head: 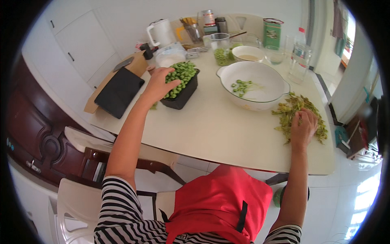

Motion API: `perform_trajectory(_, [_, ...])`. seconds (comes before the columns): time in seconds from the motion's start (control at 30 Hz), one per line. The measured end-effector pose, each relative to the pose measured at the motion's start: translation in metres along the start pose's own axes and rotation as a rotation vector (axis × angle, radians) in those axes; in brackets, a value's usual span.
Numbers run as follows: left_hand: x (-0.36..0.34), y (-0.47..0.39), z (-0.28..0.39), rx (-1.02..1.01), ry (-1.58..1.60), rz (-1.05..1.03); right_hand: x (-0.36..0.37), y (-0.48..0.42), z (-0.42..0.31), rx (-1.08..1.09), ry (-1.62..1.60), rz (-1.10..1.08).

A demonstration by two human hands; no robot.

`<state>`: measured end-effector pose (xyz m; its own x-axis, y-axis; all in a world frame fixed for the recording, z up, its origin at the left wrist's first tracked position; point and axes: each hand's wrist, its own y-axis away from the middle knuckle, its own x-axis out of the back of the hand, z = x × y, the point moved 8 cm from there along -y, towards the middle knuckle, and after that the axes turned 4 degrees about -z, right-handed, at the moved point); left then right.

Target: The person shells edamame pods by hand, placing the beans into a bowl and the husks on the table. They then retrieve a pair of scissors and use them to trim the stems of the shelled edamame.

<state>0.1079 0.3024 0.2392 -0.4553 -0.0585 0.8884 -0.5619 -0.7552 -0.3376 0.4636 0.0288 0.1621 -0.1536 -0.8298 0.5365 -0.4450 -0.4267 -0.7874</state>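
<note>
My left hand (161, 84) is at the left side of a black plastic box (182, 94) packed with green sprouts (183, 74), its thumb and fingers spread against the leaves. On the right, my right hand (304, 125) rests on a heap of yellow-green pods or husks (286, 113), fingers bent down into it; whether it grips any cannot be made out. Between the hands stands a white two-handled bowl (224, 87), with a few loose sprouts (242, 87) lying inside.
A black tablet (119, 91) leans on a cardboard box (91, 103) at the left. Behind are a white kettle (163, 32), a clear jug of green beans or peas (221, 50), a smaller white bowl (248, 53), a green tin (272, 33) and a plastic bottle (300, 58).
</note>
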Motion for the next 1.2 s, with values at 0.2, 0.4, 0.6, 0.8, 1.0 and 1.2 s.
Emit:
perform_trajectory(0.2, [-0.023, -0.034, 0.007, -0.004, -0.174, -0.031, -0.003, 0.0, 0.005, -0.028, -0.027, -0.032])
perform_trajectory(0.4, [-0.021, -0.046, 0.001, 0.052, -0.302, -0.069, -0.003, 0.0, 0.006, -0.024, -0.072, -0.04])
perform_trajectory(0.6, [-0.03, -0.044, 0.015, -0.19, -0.243, -0.046, -0.002, -0.002, -0.003, 0.043, -0.084, -0.017])
perform_trajectory(0.8, [-0.036, -0.06, 0.017, -0.044, -0.324, -0.256, 0.0, -0.002, -0.002, 0.058, -0.073, -0.008])
perform_trajectory(1.0, [-0.037, -0.064, 0.006, -0.086, -0.235, -0.238, -0.003, -0.002, -0.005, 0.04, -0.08, -0.051])
perform_trajectory(1.2, [-0.021, -0.072, -0.002, -0.072, -0.129, -0.227, -0.004, -0.003, -0.005, 0.04, -0.077, -0.077])
